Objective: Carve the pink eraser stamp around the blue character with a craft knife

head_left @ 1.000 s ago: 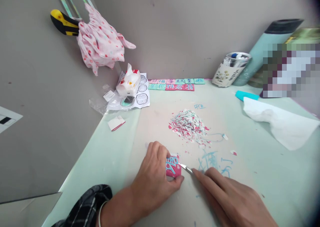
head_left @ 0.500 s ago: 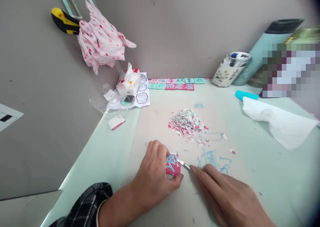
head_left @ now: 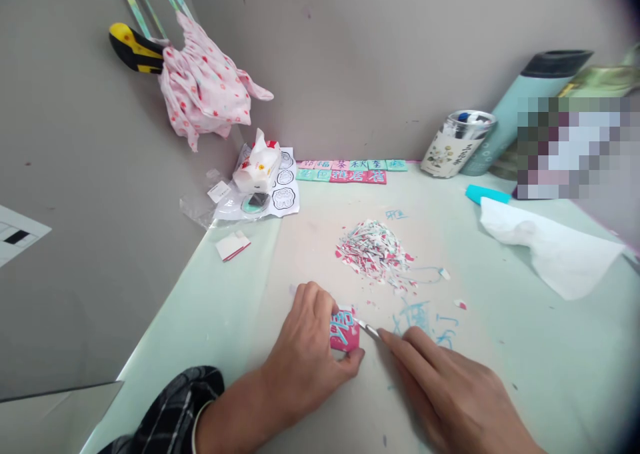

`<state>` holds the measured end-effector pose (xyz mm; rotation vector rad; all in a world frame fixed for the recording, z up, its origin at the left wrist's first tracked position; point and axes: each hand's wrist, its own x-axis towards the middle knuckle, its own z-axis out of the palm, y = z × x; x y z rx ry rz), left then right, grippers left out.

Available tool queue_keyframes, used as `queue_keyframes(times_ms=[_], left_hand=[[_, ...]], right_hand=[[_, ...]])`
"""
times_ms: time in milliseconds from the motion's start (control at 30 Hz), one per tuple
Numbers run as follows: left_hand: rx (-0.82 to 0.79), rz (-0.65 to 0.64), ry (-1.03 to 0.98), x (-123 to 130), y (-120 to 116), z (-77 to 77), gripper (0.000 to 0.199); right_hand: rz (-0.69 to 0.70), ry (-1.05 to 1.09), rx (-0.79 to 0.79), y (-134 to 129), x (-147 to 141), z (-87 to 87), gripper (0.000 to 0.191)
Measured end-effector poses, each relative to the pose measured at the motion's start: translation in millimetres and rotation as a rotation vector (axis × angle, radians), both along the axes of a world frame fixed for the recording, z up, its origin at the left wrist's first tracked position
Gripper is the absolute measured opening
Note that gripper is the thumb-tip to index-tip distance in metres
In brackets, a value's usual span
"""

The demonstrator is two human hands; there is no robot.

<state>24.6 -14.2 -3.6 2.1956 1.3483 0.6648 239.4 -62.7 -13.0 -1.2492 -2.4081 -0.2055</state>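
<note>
Pink with blue marks, a small block (head_left: 346, 334) lies on the near part of the table (head_left: 220, 321), pinched between the left hand (head_left: 307, 337)'s thumb at its near edge and fingers at its far edge; that hand covers its left end. From here I see the right hand (head_left: 450, 381) pinching a slim knife (head_left: 369, 330), tip at the block's right side, contact uncertain. A heap of scraps (head_left: 374, 251) sits farther off.

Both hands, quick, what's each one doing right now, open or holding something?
Left hand: closed, holding the pink tile.
Right hand: closed, holding the knife, tip at the tile.
</note>
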Motion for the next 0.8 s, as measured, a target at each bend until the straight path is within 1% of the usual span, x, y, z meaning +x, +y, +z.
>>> queue_keyframes(times_ms=[267,567,800], left_hand=[[0.046,-0.002,-0.003,0.2,0.1,-3.2,0.036],[0.047,-0.004,-0.009,-0.3,1.1,-3.9,0.038],[0.023,-0.002,-0.011,-0.2,1.4,-2.0,0.039]], right_hand=[[-0.012,0.054,0.003,2.9,-2.2,0.3,0.033],[-0.017,0.067,0.001,5.7,-3.7,4.7,0.029],[-0.020,0.043,0.016,6.4,-1.8,0.2,0.031]])
